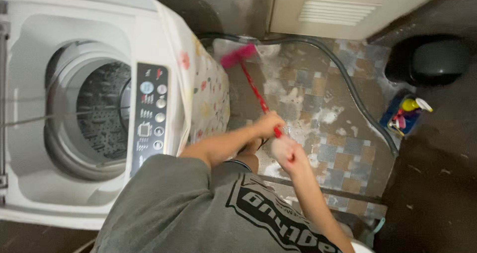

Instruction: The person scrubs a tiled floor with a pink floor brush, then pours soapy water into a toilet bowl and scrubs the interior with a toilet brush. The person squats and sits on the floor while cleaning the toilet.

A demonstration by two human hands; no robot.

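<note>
Both of my hands hold a long red brush handle (254, 91) over a wet tiled floor (343, 148). My left hand (267, 124) is closed around the handle higher up. My right hand (285, 148) grips its near end, just below the left. The pink bristle head (238, 55) rests on the floor at the far end, close to the corner of a white top-loading washing machine (74, 109). White soap foam (325, 115) lies in patches on the tiles around the brush.
The washing machine's lid is up and its drum (102, 111) shows. A black hose (348, 79) curves across the floor. A vented door (343, 9) stands at the back. At the right are a dark bin (437, 59) and a blue caddy of bottles (403, 115).
</note>
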